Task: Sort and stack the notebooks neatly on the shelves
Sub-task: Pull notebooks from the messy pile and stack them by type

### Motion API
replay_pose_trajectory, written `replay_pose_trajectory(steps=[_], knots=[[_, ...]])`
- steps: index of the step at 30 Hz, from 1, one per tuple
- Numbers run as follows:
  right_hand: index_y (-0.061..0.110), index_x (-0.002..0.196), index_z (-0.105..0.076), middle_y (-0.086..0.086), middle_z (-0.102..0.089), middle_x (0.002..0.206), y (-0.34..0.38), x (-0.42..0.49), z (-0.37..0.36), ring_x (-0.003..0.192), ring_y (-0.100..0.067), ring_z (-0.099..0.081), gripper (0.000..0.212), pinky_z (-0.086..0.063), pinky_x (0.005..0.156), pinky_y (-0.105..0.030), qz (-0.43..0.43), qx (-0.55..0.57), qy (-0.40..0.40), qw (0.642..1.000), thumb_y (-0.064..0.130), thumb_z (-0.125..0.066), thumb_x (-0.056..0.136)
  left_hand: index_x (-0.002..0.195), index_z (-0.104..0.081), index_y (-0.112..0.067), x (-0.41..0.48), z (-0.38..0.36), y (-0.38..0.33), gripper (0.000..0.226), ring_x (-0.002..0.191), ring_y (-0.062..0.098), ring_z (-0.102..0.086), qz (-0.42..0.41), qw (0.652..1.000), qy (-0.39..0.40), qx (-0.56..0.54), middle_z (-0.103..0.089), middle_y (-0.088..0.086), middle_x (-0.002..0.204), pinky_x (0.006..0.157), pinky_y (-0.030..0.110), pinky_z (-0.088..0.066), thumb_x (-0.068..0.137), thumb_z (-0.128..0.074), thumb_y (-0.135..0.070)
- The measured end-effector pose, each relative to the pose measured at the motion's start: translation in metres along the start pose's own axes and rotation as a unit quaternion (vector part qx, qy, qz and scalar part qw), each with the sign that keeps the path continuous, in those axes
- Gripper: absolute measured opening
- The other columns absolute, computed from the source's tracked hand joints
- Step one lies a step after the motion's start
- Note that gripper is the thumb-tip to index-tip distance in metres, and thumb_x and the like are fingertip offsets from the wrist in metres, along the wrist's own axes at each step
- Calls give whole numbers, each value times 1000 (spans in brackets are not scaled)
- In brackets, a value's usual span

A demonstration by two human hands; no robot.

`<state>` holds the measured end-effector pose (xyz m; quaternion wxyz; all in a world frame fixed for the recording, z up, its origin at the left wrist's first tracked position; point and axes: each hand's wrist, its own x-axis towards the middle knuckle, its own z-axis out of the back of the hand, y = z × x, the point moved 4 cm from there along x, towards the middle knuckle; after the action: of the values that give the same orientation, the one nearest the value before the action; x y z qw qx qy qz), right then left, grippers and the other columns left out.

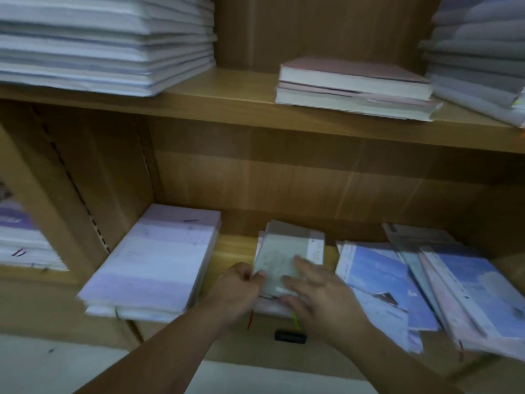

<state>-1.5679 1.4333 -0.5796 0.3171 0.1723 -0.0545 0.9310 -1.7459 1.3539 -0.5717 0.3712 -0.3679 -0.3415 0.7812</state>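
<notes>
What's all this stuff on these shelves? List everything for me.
white notebooks: one tall stack, white, upper shelf left
pink books: one short stack, pink, upper shelf middle
grey notebooks: one stack, grey, upper shelf right
lilac notebooks: one stack, pale lilac, lower shelf left
greenish notebooks: one small stack, grey-green, lower shelf middle
blue notebooks: several, fanned, blue, lower shelf right
purple-covered stack: one, white and purple, far-left compartment
black object: one, black, front edge below lower shelf
left hand: one, grips greenish notebooks' left edge
right hand: one, flat on them
</notes>
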Motion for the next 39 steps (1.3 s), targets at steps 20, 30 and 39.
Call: replay_pose_trajectory(steps=[20,30,39], knots=[[33,155,-31,12,-46,150,-17,8,26,135,-14,-40,64,-31,102,-19,-166,198,210,943,53,-55,98,130,-53,-28,15,-35,-15,39,100,18,-70,83,957,20,-276,-71,-3,115,74,32,-59,95,-67,-18],[50,157,-15,18,-3,166,-28,0,20,154,-9,-1,129,-20,124,-32,-130,272,218,928,102,-59,48,127,-65,-32,5,-22,-30,38,98,27,-76,22,936,9,-351,-78,0,109,90,55,-60,97,-58,-9],[32,144,-53,2,-66,132,-33,-25,48,114,-11,-64,66,-51,93,-26,-316,394,131,853,56,-72,86,127,-63,-27,-45,25,-24,35,98,28,-76,20,893,-18,-450,-78,5,109,84,50,-62,101,-54,-6]])
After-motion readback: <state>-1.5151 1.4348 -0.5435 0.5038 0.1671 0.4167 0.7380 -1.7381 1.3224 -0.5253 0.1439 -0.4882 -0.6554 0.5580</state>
